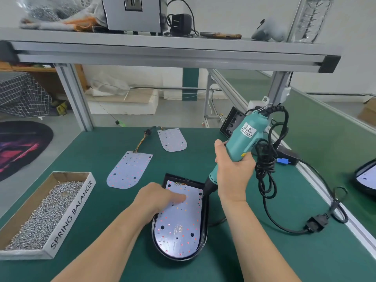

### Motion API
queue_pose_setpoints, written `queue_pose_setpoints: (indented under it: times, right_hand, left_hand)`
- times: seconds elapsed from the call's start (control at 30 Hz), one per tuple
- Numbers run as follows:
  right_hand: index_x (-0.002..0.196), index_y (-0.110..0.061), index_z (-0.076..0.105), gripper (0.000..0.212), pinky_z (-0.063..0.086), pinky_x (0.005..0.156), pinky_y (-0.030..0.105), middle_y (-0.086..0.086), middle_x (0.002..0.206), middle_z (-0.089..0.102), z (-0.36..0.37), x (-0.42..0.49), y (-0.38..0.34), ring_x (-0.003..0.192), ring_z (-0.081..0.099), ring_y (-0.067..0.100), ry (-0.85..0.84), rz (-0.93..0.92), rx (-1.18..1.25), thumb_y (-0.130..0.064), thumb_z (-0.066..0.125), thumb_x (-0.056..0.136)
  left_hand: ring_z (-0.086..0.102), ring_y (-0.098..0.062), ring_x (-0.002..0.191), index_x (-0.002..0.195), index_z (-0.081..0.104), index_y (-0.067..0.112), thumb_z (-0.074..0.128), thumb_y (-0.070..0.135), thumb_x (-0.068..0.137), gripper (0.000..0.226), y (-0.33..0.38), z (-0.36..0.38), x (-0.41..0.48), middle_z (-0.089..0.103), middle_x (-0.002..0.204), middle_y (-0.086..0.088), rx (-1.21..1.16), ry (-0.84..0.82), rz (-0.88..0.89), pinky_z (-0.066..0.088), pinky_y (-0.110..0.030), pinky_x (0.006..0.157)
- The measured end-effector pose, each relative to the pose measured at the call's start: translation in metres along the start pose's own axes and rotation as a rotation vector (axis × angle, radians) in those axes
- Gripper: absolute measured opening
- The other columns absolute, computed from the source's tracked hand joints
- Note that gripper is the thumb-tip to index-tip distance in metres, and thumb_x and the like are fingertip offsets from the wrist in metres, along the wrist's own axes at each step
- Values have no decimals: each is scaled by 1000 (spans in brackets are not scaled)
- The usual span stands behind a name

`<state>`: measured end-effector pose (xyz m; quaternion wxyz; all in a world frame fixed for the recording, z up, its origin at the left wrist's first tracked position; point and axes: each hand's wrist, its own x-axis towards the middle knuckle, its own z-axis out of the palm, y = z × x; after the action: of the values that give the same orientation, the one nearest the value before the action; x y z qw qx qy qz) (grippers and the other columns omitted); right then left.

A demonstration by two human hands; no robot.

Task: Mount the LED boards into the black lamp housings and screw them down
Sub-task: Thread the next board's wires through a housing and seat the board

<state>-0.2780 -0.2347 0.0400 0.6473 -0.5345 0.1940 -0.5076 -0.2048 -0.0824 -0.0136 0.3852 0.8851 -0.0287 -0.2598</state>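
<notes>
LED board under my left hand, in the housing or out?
In: LED board sits inside black housing rim, left hand pressing it.

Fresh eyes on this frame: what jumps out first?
The teal electric screwdriver stands out at centre right. The right hand grips it, with its bit down at the right edge of the LED board seated in the black housing. The left hand presses that board with one finger. At the left a cardboard box holds screws, and two bare boards lie beyond.

R housing (359, 171) cut off, driver (242, 137) tip unclear
</notes>
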Motion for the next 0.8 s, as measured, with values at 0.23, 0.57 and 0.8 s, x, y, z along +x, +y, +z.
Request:
queue_pose_setpoints:
  times: [0.23,0.57,0.8]
  right_hand:
    - [75,-9,56,24,43,47,20,-7,55,51,0,1,6,49,45,11,-15,-2,-3,-23,76,78]
    - [77,5,51,38,42,47,22,-4,57,49,4,1,9,49,43,12,-41,-36,-5,-24,76,76]
    - [76,2,52,36,42,48,26,-4,57,50,5,-1,8,50,43,14,-43,-30,-21,-26,75,76]
  left_hand:
    - [62,-18,76,86,64,10,89,51,62,54,0,-1,1,64,88,-3,5,-14,-10,44,-26,61]
    - [55,-17,65,79,59,10,87,51,63,52,0,0,0,58,76,-1,24,-5,-8,40,-25,57]
    - [56,-17,65,77,59,9,87,51,63,52,0,0,1,58,75,-1,27,-5,-8,42,-25,57]
